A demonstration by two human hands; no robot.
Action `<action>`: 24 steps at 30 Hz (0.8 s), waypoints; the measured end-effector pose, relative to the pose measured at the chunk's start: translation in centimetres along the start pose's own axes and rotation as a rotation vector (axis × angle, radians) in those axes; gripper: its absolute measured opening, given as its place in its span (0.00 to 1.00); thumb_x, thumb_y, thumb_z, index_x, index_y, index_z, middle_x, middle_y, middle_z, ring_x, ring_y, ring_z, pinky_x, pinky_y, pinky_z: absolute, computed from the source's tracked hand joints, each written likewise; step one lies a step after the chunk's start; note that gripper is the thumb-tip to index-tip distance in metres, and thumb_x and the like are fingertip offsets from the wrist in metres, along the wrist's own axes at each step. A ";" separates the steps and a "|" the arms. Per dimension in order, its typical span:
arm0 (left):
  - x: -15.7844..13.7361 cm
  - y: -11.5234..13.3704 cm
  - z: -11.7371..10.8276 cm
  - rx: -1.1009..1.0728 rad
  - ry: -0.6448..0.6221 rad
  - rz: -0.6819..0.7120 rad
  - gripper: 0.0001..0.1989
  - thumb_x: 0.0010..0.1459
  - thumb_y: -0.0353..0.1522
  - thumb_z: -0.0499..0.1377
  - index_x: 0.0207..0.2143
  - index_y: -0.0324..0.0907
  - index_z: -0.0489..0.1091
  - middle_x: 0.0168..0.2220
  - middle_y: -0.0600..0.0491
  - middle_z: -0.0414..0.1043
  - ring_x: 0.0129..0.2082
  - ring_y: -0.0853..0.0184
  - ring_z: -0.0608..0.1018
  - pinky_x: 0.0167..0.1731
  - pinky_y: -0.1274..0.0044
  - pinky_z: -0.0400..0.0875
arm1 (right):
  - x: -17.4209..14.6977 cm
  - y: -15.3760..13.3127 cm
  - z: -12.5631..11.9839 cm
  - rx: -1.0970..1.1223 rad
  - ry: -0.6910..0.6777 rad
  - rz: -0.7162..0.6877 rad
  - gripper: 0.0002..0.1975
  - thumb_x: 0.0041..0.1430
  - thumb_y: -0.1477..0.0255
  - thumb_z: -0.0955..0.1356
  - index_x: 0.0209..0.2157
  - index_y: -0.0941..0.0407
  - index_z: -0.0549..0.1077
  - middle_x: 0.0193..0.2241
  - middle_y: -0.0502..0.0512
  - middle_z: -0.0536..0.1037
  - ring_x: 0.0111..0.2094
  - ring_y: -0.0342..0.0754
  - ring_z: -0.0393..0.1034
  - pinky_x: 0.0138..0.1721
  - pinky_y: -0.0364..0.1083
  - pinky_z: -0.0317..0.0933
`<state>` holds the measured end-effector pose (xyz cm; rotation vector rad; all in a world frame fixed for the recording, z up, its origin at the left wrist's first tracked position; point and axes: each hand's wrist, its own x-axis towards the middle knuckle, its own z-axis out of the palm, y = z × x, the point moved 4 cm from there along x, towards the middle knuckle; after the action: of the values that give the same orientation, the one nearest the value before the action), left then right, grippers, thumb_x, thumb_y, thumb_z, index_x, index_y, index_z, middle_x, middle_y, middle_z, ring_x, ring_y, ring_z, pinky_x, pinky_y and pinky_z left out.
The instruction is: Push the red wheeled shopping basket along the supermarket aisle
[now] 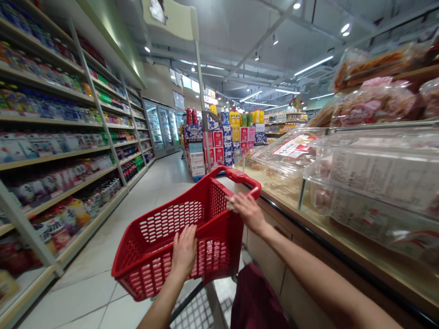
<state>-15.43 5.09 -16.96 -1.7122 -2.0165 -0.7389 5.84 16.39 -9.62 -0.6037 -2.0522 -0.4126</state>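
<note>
A red plastic shopping cart (164, 221) with a perforated basket stands in front of me, turned at an angle, its handle (245, 177) toward the far right end. My left hand (184, 249) is closed over the near side rim of the basket, fingers pointing away from me. Farther along the same rim, close to the handle, my right hand (248, 211) grips the cart's edge. At its fingertips shows a small pale crumpled thing (233, 203), too small to name. I see nothing inside the visible part of the basket.
Shelves of bottled drinks and packets (61, 151) line the left side. A display counter (291, 201) with plastic-wrapped food packs (288, 146) runs close along my right. Stacked cartons (214, 146) stand ahead, with glass-door coolers (163, 121) beyond the tiled aisle (157, 183).
</note>
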 end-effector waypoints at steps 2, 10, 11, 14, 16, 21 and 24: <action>-0.5 -0.2 0.0 0.034 -0.013 -0.030 0.20 0.54 0.27 0.44 0.50 0.39 0.60 0.51 0.46 0.64 0.53 0.61 0.63 0.52 0.61 0.53 | 0.1 2.5 -1.1 -0.096 0.119 0.259 0.16 0.57 0.77 0.57 0.45 0.55 0.69 0.50 0.57 0.67 0.55 0.50 0.54 0.55 0.57 0.45; -1.0 0.4 -0.5 0.086 -0.092 -0.034 0.24 0.54 0.26 0.42 0.54 0.40 0.55 0.56 0.47 0.58 0.57 0.61 0.56 0.55 0.58 0.45 | -1.6 -0.2 0.9 0.030 -0.045 -0.076 0.17 0.58 0.77 0.58 0.46 0.50 0.68 0.50 0.51 0.67 0.55 0.46 0.53 0.56 0.53 0.43; -1.1 0.5 -0.7 0.096 -0.098 -0.049 0.24 0.54 0.26 0.42 0.55 0.40 0.54 0.56 0.48 0.57 0.57 0.60 0.55 0.55 0.57 0.44 | -1.5 1.1 0.4 0.003 0.008 0.052 0.17 0.57 0.78 0.58 0.46 0.51 0.68 0.50 0.53 0.67 0.55 0.47 0.53 0.56 0.55 0.43; -1.2 0.7 -1.0 0.086 -0.137 -0.083 0.24 0.54 0.26 0.42 0.55 0.40 0.53 0.57 0.48 0.55 0.58 0.61 0.54 0.55 0.57 0.43 | -2.6 3.9 -0.3 -0.044 0.179 0.386 0.18 0.56 0.77 0.57 0.46 0.56 0.69 0.52 0.59 0.64 0.55 0.52 0.52 0.54 0.59 0.46; -1.0 0.9 -1.0 0.066 -0.165 -0.108 0.25 0.54 0.25 0.41 0.55 0.39 0.53 0.57 0.49 0.55 0.58 0.62 0.54 0.55 0.58 0.44 | -4.3 2.3 1.1 0.022 0.151 0.315 0.17 0.56 0.77 0.57 0.44 0.55 0.70 0.51 0.58 0.66 0.54 0.51 0.55 0.52 0.56 0.52; -0.7 1.0 -0.5 0.029 -0.174 -0.109 0.27 0.50 0.21 0.42 0.53 0.40 0.57 0.56 0.49 0.58 0.57 0.64 0.57 0.53 0.63 0.51 | -6.6 -2.2 3.7 0.115 0.084 0.112 0.17 0.56 0.77 0.58 0.42 0.50 0.71 0.44 0.53 0.71 0.47 0.47 0.63 0.44 0.49 0.62; -0.8 0.8 -0.2 0.016 -0.131 -0.116 0.28 0.49 0.20 0.42 0.53 0.41 0.58 0.55 0.48 0.59 0.56 0.65 0.58 0.52 0.64 0.52 | -2.9 1.5 1.1 0.019 0.310 0.343 0.16 0.54 0.74 0.60 0.43 0.54 0.71 0.45 0.59 0.68 0.46 0.53 0.61 0.45 0.55 0.59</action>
<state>-14.51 4.47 -17.21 -1.6853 -2.2200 -0.6605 7.23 17.44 -12.55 -0.8103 -1.6194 -0.2644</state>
